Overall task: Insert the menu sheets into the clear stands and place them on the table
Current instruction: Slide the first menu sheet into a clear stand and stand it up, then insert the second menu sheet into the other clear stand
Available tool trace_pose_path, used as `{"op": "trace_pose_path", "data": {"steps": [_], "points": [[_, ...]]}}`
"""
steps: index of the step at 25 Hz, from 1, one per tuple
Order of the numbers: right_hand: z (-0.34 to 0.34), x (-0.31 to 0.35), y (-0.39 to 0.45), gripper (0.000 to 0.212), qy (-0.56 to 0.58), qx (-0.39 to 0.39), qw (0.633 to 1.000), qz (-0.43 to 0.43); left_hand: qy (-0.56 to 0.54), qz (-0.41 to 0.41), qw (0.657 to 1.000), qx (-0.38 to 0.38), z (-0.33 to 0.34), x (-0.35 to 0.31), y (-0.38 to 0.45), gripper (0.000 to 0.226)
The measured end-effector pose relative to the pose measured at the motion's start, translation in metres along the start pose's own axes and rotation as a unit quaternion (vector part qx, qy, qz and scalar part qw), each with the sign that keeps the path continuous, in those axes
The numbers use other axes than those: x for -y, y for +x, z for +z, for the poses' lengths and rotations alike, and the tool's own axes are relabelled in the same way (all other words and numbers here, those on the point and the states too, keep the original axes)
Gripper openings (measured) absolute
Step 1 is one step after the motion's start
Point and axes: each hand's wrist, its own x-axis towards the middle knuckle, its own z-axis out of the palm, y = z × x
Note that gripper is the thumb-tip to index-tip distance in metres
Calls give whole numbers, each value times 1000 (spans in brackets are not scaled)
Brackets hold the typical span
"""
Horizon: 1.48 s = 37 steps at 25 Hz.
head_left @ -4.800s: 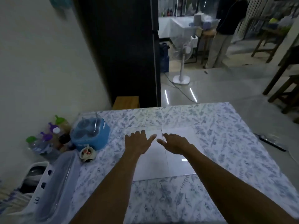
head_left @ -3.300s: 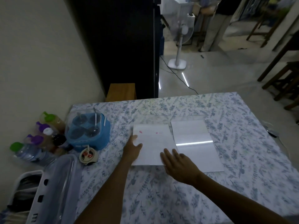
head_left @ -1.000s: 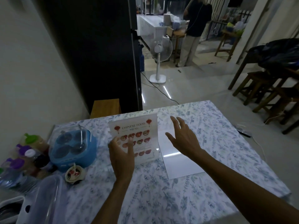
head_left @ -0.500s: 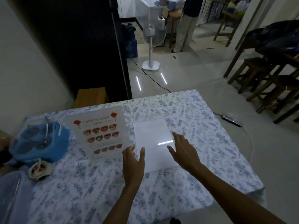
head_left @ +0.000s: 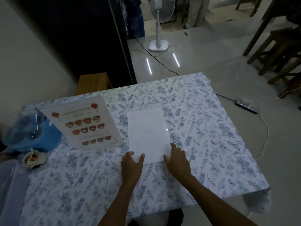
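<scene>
A clear stand holding a "Chinese Food Menu" sheet (head_left: 86,123) stands tilted at the table's left, by the blue container. A second clear stand with a blank white sheet facing up (head_left: 148,134) lies flat in the middle of the floral tablecloth (head_left: 211,144). My left hand (head_left: 132,165) rests at its near left corner, fingers spread, thumb and fingertips touching the edge. At the near right corner sits my right hand (head_left: 177,160), also spread, fingertips on the sheet's edge. Neither hand has closed on it.
A blue lidded container (head_left: 31,132) and a small round cup (head_left: 34,159) sit at the table's left. A wooden stool (head_left: 93,82) stands behind the table. On the floor are a fan (head_left: 158,22), a power strip (head_left: 247,106) and wooden stools (head_left: 276,46) at right.
The menu stand was stood up at the left and released. Both hands have moved to the near corners of the flat white sheet. My view has shifted downwards.
</scene>
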Motion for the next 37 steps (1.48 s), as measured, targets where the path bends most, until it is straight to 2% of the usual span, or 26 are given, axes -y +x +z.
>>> {"op": "trace_pose_path", "data": {"steps": [4,7,11,17,27,33,37], "points": [[-4,9,-3,64,125,1,990,64,-36,-17,999,9,-4,-2,-1,61],[-13,10,-7,65,225,-2,965,138,-70,-32,997,30,-12,7,-3,60],[-26,11,-29,52,246,-28,948,200,-93,-19,995,21,-30,17,-19,56],[-42,36,-68,41,238,-107,955,143,-100,58,993,-5,-69,8,-42,56],[-88,69,-112,35,254,-225,938,70,-134,154,979,-23,-111,-29,-77,58],[-128,90,-84,34,253,-255,933,36,-147,189,970,-46,-123,-67,-65,62],[-150,98,-45,25,231,-257,938,13,-137,197,968,-77,-123,-97,-41,61]]}}
